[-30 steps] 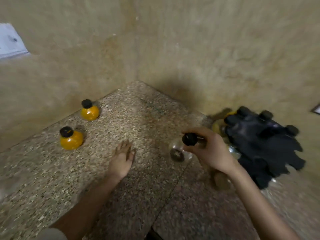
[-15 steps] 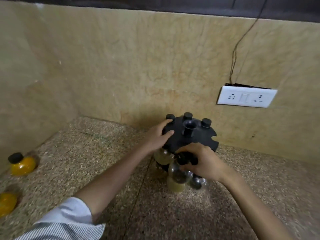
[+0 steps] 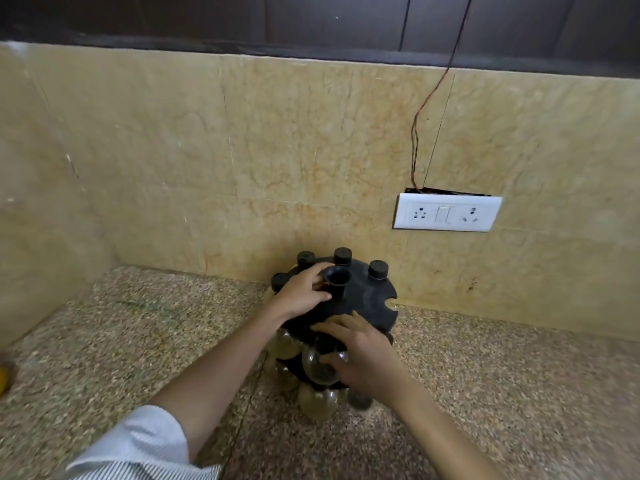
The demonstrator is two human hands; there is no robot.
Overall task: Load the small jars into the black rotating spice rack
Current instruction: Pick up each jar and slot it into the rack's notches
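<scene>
The black rotating spice rack (image 3: 372,304) stands on the speckled counter against the back wall. Several small black-capped jars hang in its slots, their caps (image 3: 377,269) poking through the top disc. My left hand (image 3: 303,294) rests on the top disc beside the centre handle (image 3: 336,279). My right hand (image 3: 363,355) grips a clear round jar (image 3: 317,367) just under the front rim of the top disc. More jars (image 3: 317,401) hang on the lower tier below it.
A white socket and switch plate (image 3: 446,213) sits on the marble wall right of the rack, with thin wires running up from it. A yellow jar (image 3: 2,377) peeks in at the far left edge. The side wall closes the counter on the left.
The view swung from the left corner to the rack. My right hand carried the clear jar to the rack's front rim. My left hand moved from the counter onto the rack's top.
</scene>
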